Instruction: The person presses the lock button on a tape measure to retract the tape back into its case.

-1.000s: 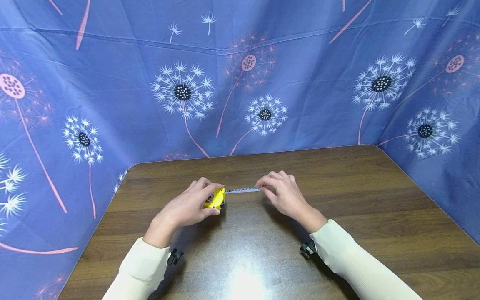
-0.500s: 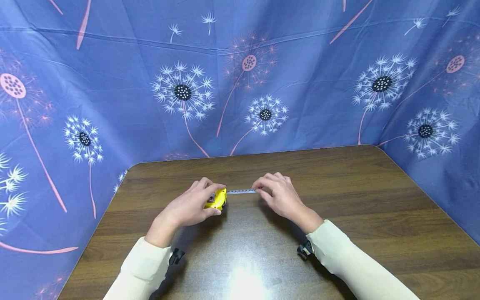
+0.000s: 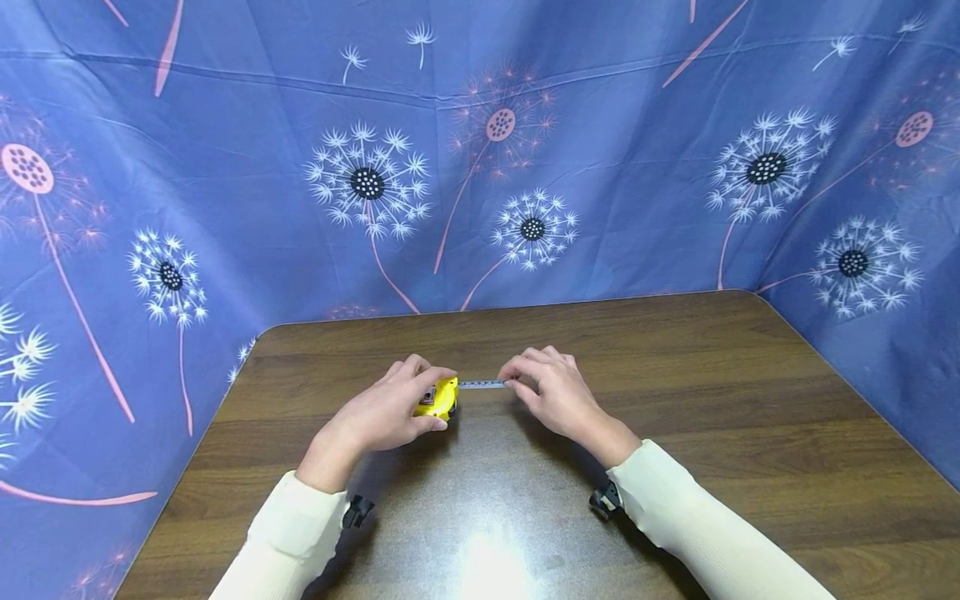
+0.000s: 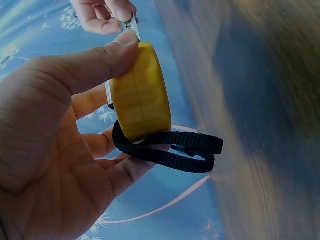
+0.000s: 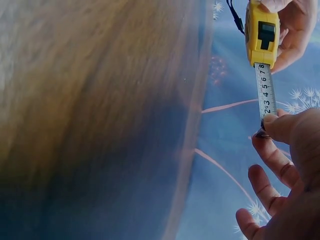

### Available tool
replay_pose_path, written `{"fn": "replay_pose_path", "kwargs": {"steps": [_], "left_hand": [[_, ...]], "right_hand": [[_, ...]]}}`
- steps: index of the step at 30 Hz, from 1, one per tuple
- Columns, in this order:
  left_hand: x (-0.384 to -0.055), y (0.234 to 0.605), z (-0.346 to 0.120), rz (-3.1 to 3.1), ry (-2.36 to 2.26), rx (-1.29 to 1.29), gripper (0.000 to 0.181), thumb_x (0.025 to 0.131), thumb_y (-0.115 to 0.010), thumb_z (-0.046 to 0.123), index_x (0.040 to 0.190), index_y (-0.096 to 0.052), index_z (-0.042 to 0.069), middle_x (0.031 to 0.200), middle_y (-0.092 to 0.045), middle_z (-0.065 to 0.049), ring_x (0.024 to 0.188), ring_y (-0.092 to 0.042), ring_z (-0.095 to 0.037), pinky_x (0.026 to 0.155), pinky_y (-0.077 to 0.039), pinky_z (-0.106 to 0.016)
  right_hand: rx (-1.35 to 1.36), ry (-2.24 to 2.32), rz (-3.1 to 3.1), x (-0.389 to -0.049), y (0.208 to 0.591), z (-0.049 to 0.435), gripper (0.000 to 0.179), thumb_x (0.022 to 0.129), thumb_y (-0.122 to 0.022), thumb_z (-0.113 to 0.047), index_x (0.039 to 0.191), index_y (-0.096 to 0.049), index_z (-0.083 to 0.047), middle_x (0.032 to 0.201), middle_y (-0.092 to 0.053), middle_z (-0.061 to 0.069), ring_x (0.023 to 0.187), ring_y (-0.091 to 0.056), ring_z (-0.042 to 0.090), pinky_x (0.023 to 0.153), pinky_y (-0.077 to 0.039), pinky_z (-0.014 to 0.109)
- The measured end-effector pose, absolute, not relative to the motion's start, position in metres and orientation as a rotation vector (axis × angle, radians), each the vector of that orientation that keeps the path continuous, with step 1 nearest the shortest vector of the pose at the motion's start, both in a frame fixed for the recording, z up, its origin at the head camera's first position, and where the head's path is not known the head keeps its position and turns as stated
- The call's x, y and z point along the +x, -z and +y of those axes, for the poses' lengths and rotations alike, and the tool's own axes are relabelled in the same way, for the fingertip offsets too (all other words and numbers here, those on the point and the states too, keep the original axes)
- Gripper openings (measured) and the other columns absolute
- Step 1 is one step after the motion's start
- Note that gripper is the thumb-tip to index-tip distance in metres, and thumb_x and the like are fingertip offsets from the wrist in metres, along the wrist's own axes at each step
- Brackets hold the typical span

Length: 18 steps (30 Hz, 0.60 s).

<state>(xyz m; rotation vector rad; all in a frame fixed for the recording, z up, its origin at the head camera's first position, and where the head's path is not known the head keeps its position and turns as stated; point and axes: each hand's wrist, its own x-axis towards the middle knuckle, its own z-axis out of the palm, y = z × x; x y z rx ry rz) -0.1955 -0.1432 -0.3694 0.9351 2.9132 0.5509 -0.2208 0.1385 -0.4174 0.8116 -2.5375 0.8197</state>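
A yellow tape measure is gripped by my left hand above the middle of the table. From its mouth a short length of silver blade runs across to my right hand, whose thumb and forefinger pinch the end. In the right wrist view the blade shows figures from 2 up to 8, and a black lock button sits on the case. A black wrist strap loops off the case in the left wrist view, where my left thumb presses near the blade's exit.
The brown wood-grain table spreads beneath both hands. Blue cloth with a dandelion print hangs behind it and along the sides. Small black cameras are strapped at both wrists.
My right hand has moved left toward the case, and the exposed blade has grown shorter. My left hand has shifted slightly right with the tape measure.
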Motion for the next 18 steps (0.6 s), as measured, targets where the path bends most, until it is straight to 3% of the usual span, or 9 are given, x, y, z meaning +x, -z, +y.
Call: {"fn": "replay_pose_path", "kwargs": {"steps": [18], "left_hand": [[-0.1967, 0.3700, -0.1361, 2.907, -0.541, 0.940, 0.067, 0.088, -0.085, 0.029, 0.147, -0.055, 0.020, 0.125, -0.052, -0.003, 0.109, -0.050, -0.021, 0.090, -0.050, -0.039]], "right_hand": [[0.831, -0.868, -2.537, -0.2220, 0.4220, 0.1303, 0.014, 0.094, -0.077, -0.013, 0.100, -0.074, -0.025, 0.098, -0.067, -0.013, 0.093, -0.059, 0.024, 0.089, -0.039, 0.049]]}}
